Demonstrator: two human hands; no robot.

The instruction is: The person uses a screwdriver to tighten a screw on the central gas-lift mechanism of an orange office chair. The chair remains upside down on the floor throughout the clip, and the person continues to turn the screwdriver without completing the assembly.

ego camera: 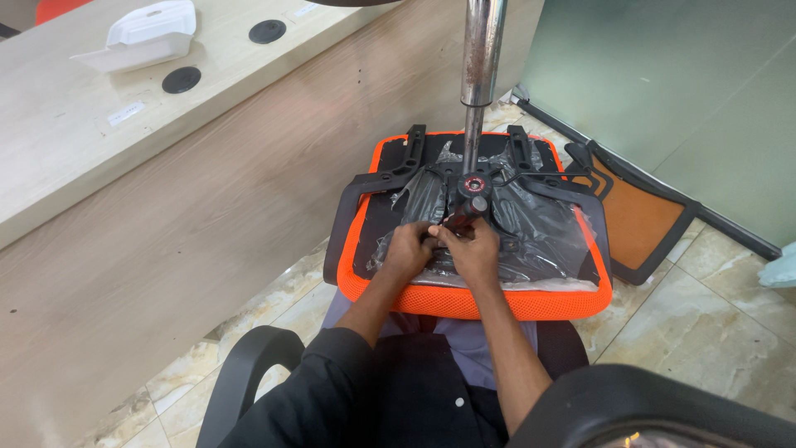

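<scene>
A: Upturned orange office chair seat (464,303) resting across the lap, underside up, plastic wrap (543,232) over the black mechanism plate (439,187).

B: Chrome gas-lift column (479,75) standing upright out of the middle, red ring (473,184) at its base.

A: Left hand (408,251) and right hand (474,251) pressed close together at the near edge of the plate, just below that ring.

B: Left grip narrow, fingers curled on the plastic and plate. Right grip closed around a small dark tool or lever; cannot tell which.

A: Looks like fastening or adjusting under the seat, probably mid-step, nothing visibly finished.

B: Next move likely calling for a steady seat on the knees and fine finger work, with the wrap kept clear of the fitting.

A: Black armrest brackets (390,178) spread either side of the column.

B: Separate orange mesh backrest (643,220) leaning by the glass partition (663,91), on the tiled floor (713,323).

A: White foam food box (149,33) up on the wooden bench (66,116), well apart from the hands.
</scene>
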